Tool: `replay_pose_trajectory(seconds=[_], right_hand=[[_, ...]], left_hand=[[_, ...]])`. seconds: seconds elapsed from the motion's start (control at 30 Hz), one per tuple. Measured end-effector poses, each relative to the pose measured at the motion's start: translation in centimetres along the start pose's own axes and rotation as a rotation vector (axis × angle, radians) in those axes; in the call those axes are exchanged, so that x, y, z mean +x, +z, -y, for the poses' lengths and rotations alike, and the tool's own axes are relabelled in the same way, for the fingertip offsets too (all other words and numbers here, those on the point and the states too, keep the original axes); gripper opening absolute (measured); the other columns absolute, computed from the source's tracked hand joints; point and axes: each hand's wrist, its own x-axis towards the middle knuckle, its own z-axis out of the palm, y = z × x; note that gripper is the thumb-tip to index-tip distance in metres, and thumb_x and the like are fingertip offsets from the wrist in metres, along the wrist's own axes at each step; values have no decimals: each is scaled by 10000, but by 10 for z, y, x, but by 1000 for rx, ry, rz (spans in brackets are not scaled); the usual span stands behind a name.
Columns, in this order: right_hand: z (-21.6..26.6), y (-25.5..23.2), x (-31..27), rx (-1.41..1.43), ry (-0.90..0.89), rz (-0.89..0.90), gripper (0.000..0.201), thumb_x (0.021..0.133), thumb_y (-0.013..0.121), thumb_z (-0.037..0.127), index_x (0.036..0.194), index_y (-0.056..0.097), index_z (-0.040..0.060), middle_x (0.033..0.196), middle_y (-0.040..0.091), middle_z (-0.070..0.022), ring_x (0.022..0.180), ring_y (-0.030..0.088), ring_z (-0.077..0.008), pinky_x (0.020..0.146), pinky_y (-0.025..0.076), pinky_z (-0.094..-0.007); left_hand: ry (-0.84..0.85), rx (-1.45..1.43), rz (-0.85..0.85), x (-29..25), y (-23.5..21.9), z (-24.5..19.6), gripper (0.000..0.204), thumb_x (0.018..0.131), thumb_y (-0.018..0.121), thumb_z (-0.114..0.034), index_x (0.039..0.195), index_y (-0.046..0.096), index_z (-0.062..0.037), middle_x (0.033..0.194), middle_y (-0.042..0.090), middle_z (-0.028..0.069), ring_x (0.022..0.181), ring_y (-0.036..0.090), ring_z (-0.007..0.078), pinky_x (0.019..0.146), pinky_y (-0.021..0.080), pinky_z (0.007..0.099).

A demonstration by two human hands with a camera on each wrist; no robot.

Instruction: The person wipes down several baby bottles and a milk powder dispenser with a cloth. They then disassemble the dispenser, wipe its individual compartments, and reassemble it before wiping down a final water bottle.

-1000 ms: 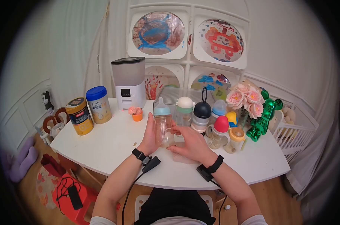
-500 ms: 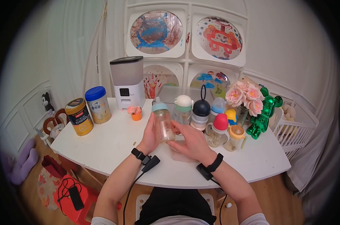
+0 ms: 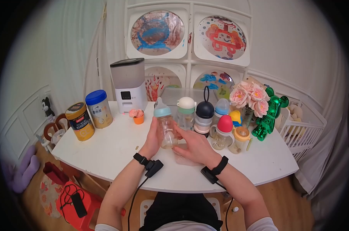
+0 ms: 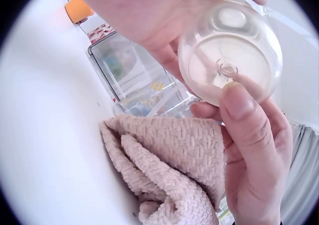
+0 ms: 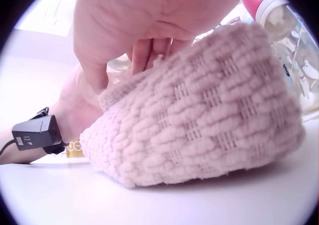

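Observation:
A clear baby bottle (image 3: 167,131) with a light blue collar and a teat stands up between both hands over the table. Along its left side, the left hand (image 3: 151,139) holds it. The right hand (image 3: 197,146) has its fingers at the bottle's right side and its thumb low against it. In the left wrist view the right thumb touches the bottle's round base (image 4: 229,68). A pink woven cloth (image 5: 199,115) hangs from the right hand (image 5: 149,25) and reaches down to the tabletop.
Several bottles and cups, one with a red cap (image 3: 225,124), stand right of the hands, near flowers (image 3: 249,98) and a green bear figure (image 3: 267,115). Two cans (image 3: 80,122), a white dispenser (image 3: 130,86) and an orange cup (image 3: 138,119) stand to the left.
The bottle tipped away and then came back nearer upright, with its teat in full view again. Both hands have stayed around it, and the head view has shifted slightly.

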Motion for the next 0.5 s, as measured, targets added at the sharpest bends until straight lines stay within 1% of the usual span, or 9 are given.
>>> replay_pose_trajectory(seconds=[0.03,0.1,0.13,0.23,0.3,0.33,0.4,0.43,0.5], right_hand=[[-3,2,0,0,0,-2,907,867,810,254,1641,371,77,1214,732,-136,1088,714,-310,939,567,-407],[-9,7,0,-35,-113,-119,857,876,804,272,1619,411,107,1199,720,-115,1096,696,-309,893,576,-402],[-8,6,0,-35,-113,-118,857,876,804,272,1619,411,107,1199,720,-115,1096,696,-309,893,576,-402],[-4,1,2,21,-155,-161,818,857,827,250,1581,476,104,1203,701,-119,1093,689,-311,913,570,-408],[-3,-3,2,48,-161,-165,804,830,833,150,1566,514,92,1232,693,-131,1063,704,-287,959,571,-384],[-2,-4,2,47,-161,-167,804,830,833,150,1566,514,92,1232,693,-131,1063,704,-287,959,571,-384],[1,-5,1,144,-142,-177,775,836,818,120,1555,530,96,1307,657,-133,1050,704,-282,961,576,-374],[1,-5,1,143,-144,-178,775,836,818,120,1555,530,96,1307,657,-133,1050,704,-282,961,576,-374],[2,-5,3,91,-156,-223,756,836,812,103,1542,545,95,1394,610,-132,1067,696,-274,960,582,-369]], left_hand=[[0,1,1,0,0,0,766,1104,240,-680,1429,519,-45,1301,649,105,1190,653,236,1071,527,406],[36,33,-34,1,0,3,791,1091,249,-708,1445,500,-46,1321,633,107,1191,655,238,1061,538,404],[36,32,-34,2,-5,7,791,1091,249,-708,1445,500,-46,1321,633,107,1191,655,238,1061,538,404],[47,75,-38,4,-25,21,780,1091,282,-705,1449,498,-47,1297,647,107,1186,659,229,1054,542,394],[158,225,-133,5,-30,24,713,1102,358,-657,1434,510,-45,1279,660,106,1183,661,214,1043,543,386],[159,225,-131,5,-25,18,713,1102,358,-657,1434,510,-45,1279,660,106,1183,661,214,1043,543,386],[199,328,-177,4,-14,5,640,1117,413,-592,1423,525,-41,1276,671,108,1195,657,209,1045,536,382],[201,328,-177,4,-16,4,640,1117,413,-592,1423,525,-41,1276,671,108,1195,657,209,1045,536,382],[174,153,-19,5,-21,0,544,1149,458,-440,1513,454,-35,1373,630,104,1233,615,167,1050,519,357]])
